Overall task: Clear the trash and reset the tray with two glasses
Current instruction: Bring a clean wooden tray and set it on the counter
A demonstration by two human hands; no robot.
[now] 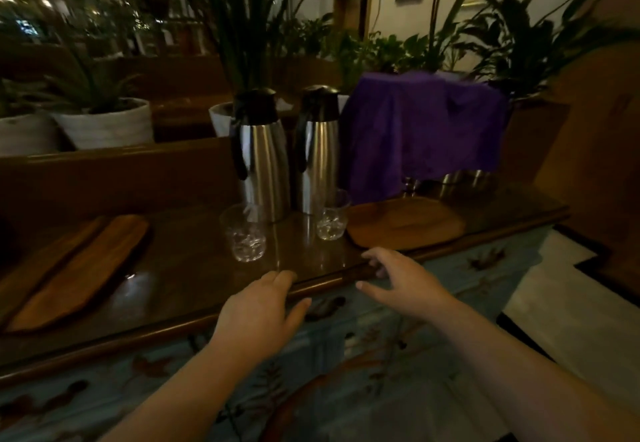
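Two clear cut glasses stand upright on the dark wooden counter: the left glass and the right glass. Right of them lies an empty oval wooden tray. My left hand hovers at the counter's front edge, just below the left glass, fingers apart and holding nothing. My right hand is spread over the counter edge, below the right glass and the tray's near rim, also empty. No trash shows on the counter.
Two steel thermos jugs stand just behind the glasses. A purple cloth covers metal items at the back right. Long wooden boards lie at the left. Potted plants line the ledge behind.
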